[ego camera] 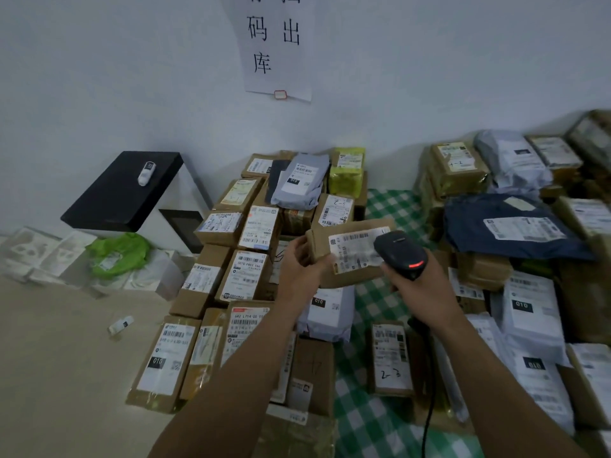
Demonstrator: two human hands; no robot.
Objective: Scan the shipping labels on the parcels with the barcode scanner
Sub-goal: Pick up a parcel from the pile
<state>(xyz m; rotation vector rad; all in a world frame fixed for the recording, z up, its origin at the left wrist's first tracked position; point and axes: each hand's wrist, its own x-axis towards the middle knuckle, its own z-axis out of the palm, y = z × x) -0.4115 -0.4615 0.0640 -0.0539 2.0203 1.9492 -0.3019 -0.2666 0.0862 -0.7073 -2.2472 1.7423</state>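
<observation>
My left hand [299, 264] grips the left end of a brown cardboard parcel [344, 231], held in the air above the table. Its white shipping label [355, 251] faces up toward me. My right hand [418, 284] holds a black barcode scanner [401, 254] over the right part of that label, with a red light glowing on the scanner's head. The scanner's black cable [428, 421] hangs down toward the lower edge of the view.
A green-checked tablecloth [393, 206] shows between two heaps of labelled boxes and bags: brown cartons [246, 272] at left, a dark blue bag [502, 228] and white bags [532, 312] at right. A black-topped white unit [127, 190] stands by the wall.
</observation>
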